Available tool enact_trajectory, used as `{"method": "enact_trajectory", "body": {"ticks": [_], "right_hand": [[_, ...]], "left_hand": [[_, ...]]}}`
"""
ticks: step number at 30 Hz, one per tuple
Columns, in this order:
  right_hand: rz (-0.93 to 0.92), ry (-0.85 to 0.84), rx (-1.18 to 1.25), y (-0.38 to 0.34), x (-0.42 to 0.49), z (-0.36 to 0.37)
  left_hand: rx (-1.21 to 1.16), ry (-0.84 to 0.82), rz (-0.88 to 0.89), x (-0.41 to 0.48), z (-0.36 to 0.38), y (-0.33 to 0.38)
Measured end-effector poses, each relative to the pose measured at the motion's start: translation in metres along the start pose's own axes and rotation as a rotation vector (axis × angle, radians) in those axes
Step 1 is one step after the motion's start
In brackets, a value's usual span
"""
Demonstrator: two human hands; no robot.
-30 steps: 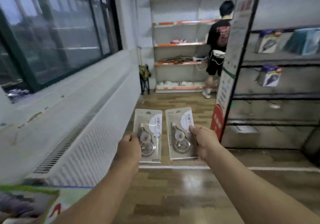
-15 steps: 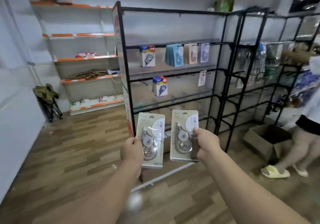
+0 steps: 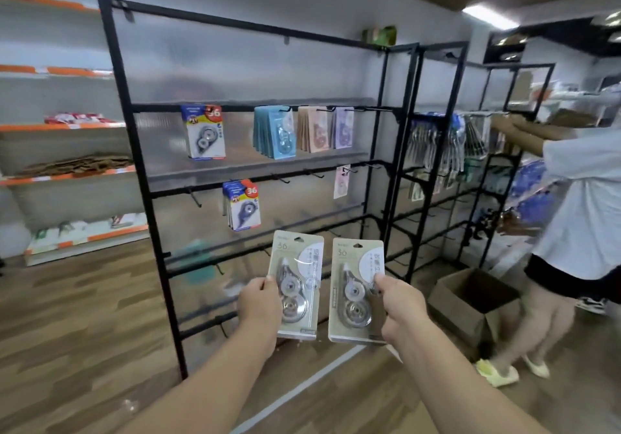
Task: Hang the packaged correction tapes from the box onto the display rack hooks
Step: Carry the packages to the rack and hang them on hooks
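My left hand [image 3: 260,307] grips a beige packaged correction tape [image 3: 299,272] by its left edge, held upright. My right hand [image 3: 400,309] pinches a second beige packaged correction tape [image 3: 353,279] by its right edge, side by side with the first. Both packs are in front of the lower part of the black display rack [image 3: 141,171]. Its hooks [image 3: 316,174] carry several packs: blue-and-white ones [image 3: 203,136] [image 3: 242,210], teal, tan and lilac ones [image 3: 275,136], and one pink pack [image 3: 342,181]. An open cardboard box [image 3: 470,302] stands on the floor to the right.
A person in a white shirt [image 3: 584,205] stands at the right, reaching into a second black rack [image 3: 437,151] full of hanging goods. White shelving with orange strips [image 3: 60,124] lines the left wall. The floor [image 3: 67,332] is wood-patterned.
The view has swung right from the window wall to face the rack and come closer to it. Both hands kept holding their packs upright throughout.
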State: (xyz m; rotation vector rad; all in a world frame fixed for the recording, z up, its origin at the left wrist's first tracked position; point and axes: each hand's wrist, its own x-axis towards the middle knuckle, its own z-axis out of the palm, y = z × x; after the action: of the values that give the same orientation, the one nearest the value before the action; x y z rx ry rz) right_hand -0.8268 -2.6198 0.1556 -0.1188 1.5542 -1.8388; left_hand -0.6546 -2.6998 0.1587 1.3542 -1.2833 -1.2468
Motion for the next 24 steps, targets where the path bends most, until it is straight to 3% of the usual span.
{"method": "enact_trajectory", "body": {"ticks": [12, 24], "right_hand": [[-0.009, 0.075, -0.081, -0.065, 0.185, 0.068], [0.084, -0.213, -0.174, -0.109, 0.392, 0.168]], "left_hand": [[0.015, -0.071, 0.017, 0.171, 0.121, 0.04], [0.047, 0.265, -0.059, 0.309, 0.224, 0.067]]}}
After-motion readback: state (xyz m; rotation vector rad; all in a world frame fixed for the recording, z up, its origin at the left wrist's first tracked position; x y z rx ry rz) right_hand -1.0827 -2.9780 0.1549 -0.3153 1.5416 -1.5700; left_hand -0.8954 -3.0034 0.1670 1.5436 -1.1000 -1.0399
